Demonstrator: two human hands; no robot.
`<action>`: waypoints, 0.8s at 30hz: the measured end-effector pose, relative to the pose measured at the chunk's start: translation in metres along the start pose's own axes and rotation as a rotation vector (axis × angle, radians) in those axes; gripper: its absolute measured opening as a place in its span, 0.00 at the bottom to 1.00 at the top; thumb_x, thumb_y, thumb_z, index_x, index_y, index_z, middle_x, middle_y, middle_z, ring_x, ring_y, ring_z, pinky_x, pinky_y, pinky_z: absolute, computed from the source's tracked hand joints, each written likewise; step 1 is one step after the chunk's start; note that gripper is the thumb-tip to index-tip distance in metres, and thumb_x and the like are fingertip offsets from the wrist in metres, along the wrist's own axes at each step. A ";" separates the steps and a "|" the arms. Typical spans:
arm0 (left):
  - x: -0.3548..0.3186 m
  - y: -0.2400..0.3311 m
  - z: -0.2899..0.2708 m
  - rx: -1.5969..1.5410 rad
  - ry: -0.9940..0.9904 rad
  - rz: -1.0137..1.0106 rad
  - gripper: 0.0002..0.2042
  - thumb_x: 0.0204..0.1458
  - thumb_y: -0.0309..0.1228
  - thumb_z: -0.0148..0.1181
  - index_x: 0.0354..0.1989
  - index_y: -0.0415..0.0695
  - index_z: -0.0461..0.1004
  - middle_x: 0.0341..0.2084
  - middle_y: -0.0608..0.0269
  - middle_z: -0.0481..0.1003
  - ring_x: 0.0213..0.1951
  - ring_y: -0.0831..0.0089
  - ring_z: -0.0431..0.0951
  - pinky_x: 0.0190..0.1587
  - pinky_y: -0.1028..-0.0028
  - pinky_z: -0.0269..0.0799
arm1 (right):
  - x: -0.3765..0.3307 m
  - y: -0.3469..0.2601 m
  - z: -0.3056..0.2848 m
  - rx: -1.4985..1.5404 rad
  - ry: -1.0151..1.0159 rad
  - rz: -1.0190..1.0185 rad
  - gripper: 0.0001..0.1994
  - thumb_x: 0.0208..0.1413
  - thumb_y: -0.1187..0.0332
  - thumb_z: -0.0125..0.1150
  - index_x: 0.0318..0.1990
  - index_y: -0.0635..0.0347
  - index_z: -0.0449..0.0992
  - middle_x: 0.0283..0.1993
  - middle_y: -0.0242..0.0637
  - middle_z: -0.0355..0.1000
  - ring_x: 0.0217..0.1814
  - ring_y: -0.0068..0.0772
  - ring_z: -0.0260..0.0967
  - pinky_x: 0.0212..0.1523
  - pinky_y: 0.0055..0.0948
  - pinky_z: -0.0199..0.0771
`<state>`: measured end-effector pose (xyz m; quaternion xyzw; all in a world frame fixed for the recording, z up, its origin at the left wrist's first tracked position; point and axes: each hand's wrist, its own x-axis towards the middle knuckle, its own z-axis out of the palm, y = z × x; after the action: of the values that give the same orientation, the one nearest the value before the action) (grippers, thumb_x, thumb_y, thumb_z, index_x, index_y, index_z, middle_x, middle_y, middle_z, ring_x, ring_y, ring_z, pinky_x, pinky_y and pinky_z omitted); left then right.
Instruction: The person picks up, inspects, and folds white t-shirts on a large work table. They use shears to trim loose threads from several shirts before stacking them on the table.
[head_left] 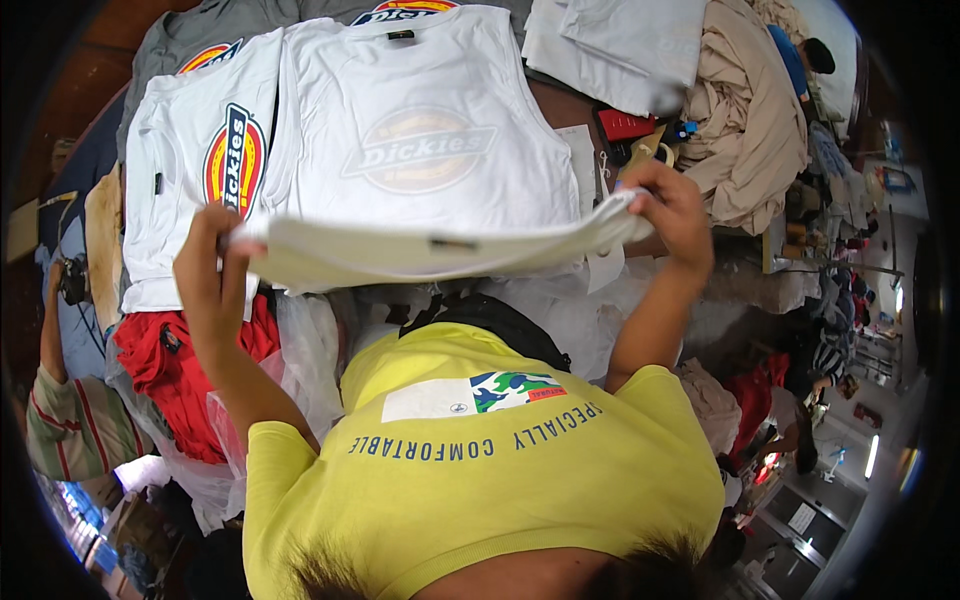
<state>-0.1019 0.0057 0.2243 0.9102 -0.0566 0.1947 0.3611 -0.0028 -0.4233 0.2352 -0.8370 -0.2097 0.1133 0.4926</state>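
A white shirt [380,258] hangs stretched between my hands, raised above the table's near edge, with a dark neck label at its middle. My left hand [213,255] pinches one upper corner of it, and my right hand [668,212] grips the opposite corner. Behind it, a white sleeveless shirt [330,120] lies flat, a faint oval print showing through the cloth. To its left a folded white shirt [165,215] shows a red and yellow printed emblem. The lower part of the held shirt is foreshortened and mostly out of sight.
Folded white cloth [610,45] and a beige fabric heap [750,120] lie at the back right, near a red and black tool [627,127]. Red garments [190,375] and clear plastic sit at left. Another person's striped sleeve [80,420] is at far left.
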 end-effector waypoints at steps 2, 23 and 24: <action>-0.012 0.015 -0.026 -0.225 -0.124 0.135 0.13 0.50 0.34 0.54 0.31 0.34 0.64 0.22 0.62 0.59 0.26 0.72 0.58 0.29 0.75 0.53 | -0.021 -0.019 -0.014 0.118 -0.115 -0.040 0.11 0.49 0.66 0.61 0.32 0.66 0.72 0.29 0.34 0.70 0.33 0.20 0.64 0.37 0.19 0.64; 0.120 -0.192 0.183 0.450 -0.099 -0.095 0.10 0.53 0.37 0.52 0.35 0.44 0.70 0.31 0.57 0.71 0.37 0.58 0.71 0.39 0.63 0.65 | 0.196 0.208 0.086 -0.274 0.160 0.154 0.17 0.40 0.59 0.68 0.34 0.62 0.77 0.32 0.40 0.75 0.34 0.34 0.71 0.40 0.29 0.67; 0.115 -0.183 0.189 0.526 -0.025 -0.077 0.09 0.52 0.37 0.53 0.36 0.45 0.70 0.33 0.59 0.71 0.39 0.59 0.70 0.40 0.62 0.64 | 0.195 0.213 0.087 -0.252 0.147 0.167 0.18 0.40 0.59 0.68 0.35 0.62 0.77 0.33 0.41 0.75 0.35 0.35 0.71 0.40 0.30 0.67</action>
<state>0.1077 0.0161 0.0286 0.9766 0.0262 0.1775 0.1186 0.1865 -0.3567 0.0107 -0.9127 -0.1153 0.0652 0.3865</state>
